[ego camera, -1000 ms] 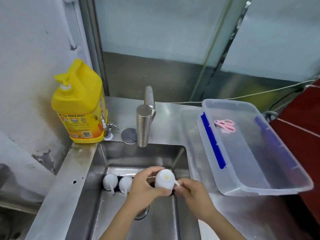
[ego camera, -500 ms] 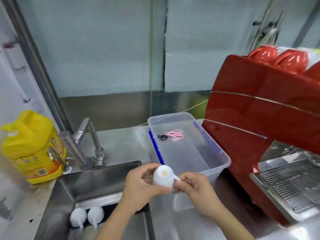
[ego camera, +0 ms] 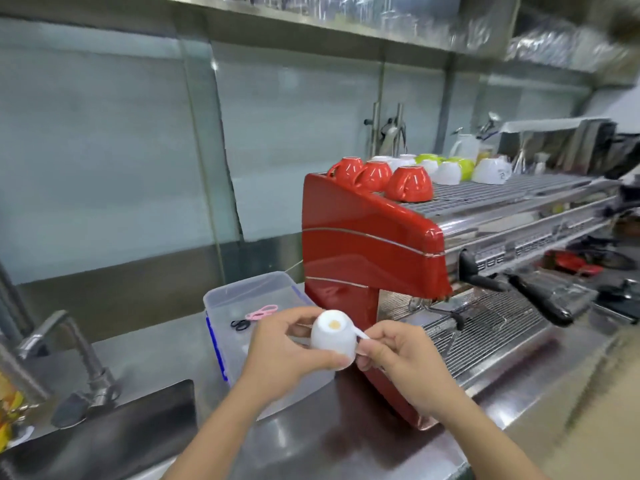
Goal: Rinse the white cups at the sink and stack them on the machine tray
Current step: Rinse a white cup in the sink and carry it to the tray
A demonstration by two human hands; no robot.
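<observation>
My left hand (ego camera: 284, 355) wraps its fingers round the body of the upturned white cup (ego camera: 333, 336) while my right hand (ego camera: 398, 358) pinches its handle, both holding it above the counter (ego camera: 304, 441). I judge the cup light, hard, breakable and likely slick with rinse water, so body plus handle is the safe hold. Just beyond my left hand a clear plastic tub (ego camera: 221, 296) holds pink and black scissors, and up past my right hand the machine tray (ego camera: 502, 192) carries upturned red, white and green cups.
</observation>
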